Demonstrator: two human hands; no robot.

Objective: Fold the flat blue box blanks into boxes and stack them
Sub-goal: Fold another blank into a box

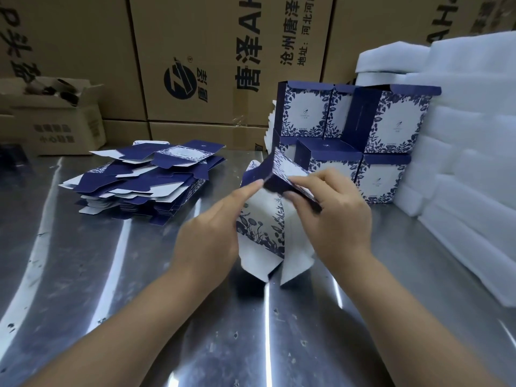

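A partly folded blue-and-white box blank (268,227) is held above the steel table (111,275) in the middle of the view. My left hand (212,233) holds its left side, the index finger stretched up against a dark blue flap. My right hand (335,216) grips the right side, thumb and fingers pinching the upper flaps. The white lower flaps hang loose toward me. A heap of flat blue blanks (150,180) lies at the left. Several folded boxes (354,129) stand stacked in two layers behind my hands.
White foam sheets (460,152) are piled high along the right. Large brown cartons (212,60) form a wall at the back. A small open carton (55,118) stands at the far left.
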